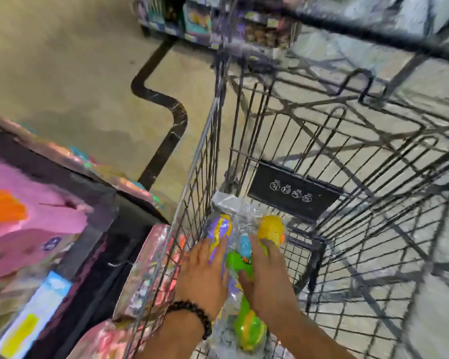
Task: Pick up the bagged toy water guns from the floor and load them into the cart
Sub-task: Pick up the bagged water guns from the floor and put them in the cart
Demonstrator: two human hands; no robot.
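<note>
Your fingers [213, 251] lie straight, both hands flat on the bagged water guns [240, 257] inside the cart [192, 182], left hand [201, 277] and right hand [266, 278] equally near, the bag's long axis running away from you.

One head-worn wide-angle view looks forward and steeply down, close above the cart [322, 177] basket and floor [75, 73].
</note>
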